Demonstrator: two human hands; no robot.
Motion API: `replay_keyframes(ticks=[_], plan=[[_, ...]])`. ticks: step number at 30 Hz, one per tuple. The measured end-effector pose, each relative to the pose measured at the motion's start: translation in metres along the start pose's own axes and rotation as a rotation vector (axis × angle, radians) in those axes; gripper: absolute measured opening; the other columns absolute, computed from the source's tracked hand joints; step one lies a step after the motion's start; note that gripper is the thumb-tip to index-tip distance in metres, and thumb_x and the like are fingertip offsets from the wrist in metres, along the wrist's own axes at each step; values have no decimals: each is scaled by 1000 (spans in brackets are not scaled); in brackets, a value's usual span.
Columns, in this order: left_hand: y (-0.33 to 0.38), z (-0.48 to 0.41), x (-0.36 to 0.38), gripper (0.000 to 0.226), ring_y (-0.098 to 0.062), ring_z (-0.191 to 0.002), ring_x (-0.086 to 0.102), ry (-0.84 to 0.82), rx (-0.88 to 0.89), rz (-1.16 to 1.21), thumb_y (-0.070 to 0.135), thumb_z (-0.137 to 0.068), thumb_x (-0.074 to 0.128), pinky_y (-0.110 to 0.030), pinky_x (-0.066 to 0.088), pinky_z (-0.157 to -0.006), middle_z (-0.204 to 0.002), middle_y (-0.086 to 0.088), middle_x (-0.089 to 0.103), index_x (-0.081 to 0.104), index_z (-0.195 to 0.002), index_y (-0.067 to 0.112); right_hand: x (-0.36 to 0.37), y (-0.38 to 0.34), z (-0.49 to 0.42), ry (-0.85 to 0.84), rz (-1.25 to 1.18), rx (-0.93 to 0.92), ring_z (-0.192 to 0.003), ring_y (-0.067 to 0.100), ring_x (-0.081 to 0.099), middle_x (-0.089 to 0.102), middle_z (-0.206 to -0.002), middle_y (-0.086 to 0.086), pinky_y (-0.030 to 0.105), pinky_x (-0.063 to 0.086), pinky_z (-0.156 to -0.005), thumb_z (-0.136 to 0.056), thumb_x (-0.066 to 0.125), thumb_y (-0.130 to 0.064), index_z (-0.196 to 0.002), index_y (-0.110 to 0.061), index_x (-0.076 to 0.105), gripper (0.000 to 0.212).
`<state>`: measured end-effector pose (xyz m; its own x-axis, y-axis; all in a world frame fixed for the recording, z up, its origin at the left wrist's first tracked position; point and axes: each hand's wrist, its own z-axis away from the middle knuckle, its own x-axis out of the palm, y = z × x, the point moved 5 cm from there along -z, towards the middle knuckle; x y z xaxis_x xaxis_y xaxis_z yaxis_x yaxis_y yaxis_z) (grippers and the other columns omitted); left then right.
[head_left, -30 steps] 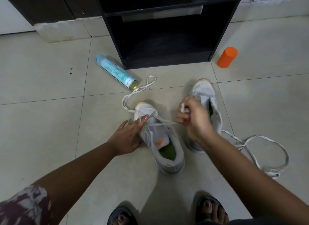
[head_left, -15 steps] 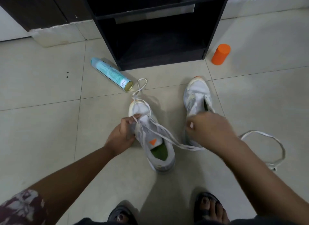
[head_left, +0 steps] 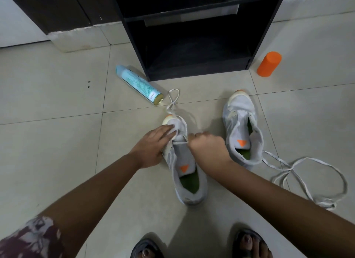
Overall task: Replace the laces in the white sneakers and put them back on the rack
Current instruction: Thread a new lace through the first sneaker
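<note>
The left sneaker [head_left: 184, 173] is stood on the tiled floor [head_left: 57, 142] in the middle of the scene, toe pointed far. Its toe is pressed by the left hand [head_left: 151, 148], whose fingers are laid out straight and released. The right hand [head_left: 207, 148] is held clenched just right of the first eyelets, and the lace [head_left: 180, 142] is grasped in its curled fingers. A short stretch of the lace is drawn flat across the tongue between the two hands. The rest is run over the toe and laid in a small loop on the floor beyond. The loop lies near the end of a can [head_left: 138, 84] laid on its side at far left.

The right sneaker [head_left: 242, 127] is stood just right of the right hand, toe also far. A loose lace [head_left: 288, 168] is spread in wide loops on the floor to its right, with one strand reaching the sneaker's near side. Whether it is threaded cannot be told.

The black rack [head_left: 192, 46] is set at the far side. An orange cylinder [head_left: 269, 64] is stood on the floor just right of it. Sandals [head_left: 249, 244] are seen at the near edge.
</note>
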<state>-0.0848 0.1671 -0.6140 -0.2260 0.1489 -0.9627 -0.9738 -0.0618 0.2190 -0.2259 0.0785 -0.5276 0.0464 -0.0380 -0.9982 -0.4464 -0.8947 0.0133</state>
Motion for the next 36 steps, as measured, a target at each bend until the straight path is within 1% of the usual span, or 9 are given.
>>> replay_keyframes(ticks=[2,4,6,11,15,22,28,31,36], plan=[[7,-2,9,98,-25,-143,24,-50,-28,-93,24,-64,61,-40,28,-111,-158,-5,20,14,-150,22,-5,5,-8,12,-61,9,-58,24,59,60,-59,7,24,33,-47,-61,65,-12,-62,-11,64,2],[11,-1,13,105,-21,-145,20,-46,-81,-92,23,-63,62,-40,27,-112,-159,-2,15,3,-150,25,5,7,-13,-105,-401,-62,-94,24,53,63,-93,12,32,38,-81,-90,43,-23,-87,-5,67,29],[11,1,17,103,-18,-146,18,-45,-117,-69,20,-64,60,-41,28,-112,-159,-1,14,4,-150,23,0,7,-6,-215,-905,-49,-99,5,47,60,-105,3,24,34,-93,-100,36,-22,-96,-9,66,33],[-3,2,16,94,-12,-147,2,-99,-180,-84,12,-76,53,-38,17,-117,-160,7,-1,-1,-152,24,-35,12,19,-418,-1734,322,-52,17,50,48,-52,0,20,46,-54,-100,38,-8,-62,-12,43,39],[-2,0,13,92,-12,-146,-9,-128,-188,-168,8,-82,48,-34,10,-119,-157,11,-15,-12,-150,25,-65,33,45,-756,-1941,357,-36,6,25,27,-45,-4,15,27,-33,-95,42,-12,-56,-15,35,40],[-3,-3,-2,94,-15,-147,-7,-161,-256,-250,4,-78,47,-36,7,-117,-158,9,-14,-9,-151,23,-45,51,82,-1068,-1590,275,-44,18,41,42,-52,7,23,38,-47,-93,53,-33,-59,-9,49,42],[17,-6,-26,57,-24,-132,42,246,-321,135,26,-79,32,-38,32,-105,-141,-1,48,51,-132,18,-43,51,62,-724,-348,191,-70,18,48,48,-70,2,31,36,-63,-95,31,-60,-64,-15,46,57],[28,0,-26,41,-28,-112,50,333,-525,312,33,-87,48,-40,45,-91,-125,-5,52,52,-125,18,-42,42,31,-390,-238,159,-99,25,52,56,-101,7,33,43,-77,-97,31,-51,-97,-13,65,51],[47,-2,-6,65,-24,-103,54,87,-890,855,36,-77,72,-42,48,-92,-121,0,29,36,-129,24,21,8,-4,-350,-125,6,-119,30,41,50,-125,8,40,37,-95,-86,57,-41,-114,-17,64,38]])
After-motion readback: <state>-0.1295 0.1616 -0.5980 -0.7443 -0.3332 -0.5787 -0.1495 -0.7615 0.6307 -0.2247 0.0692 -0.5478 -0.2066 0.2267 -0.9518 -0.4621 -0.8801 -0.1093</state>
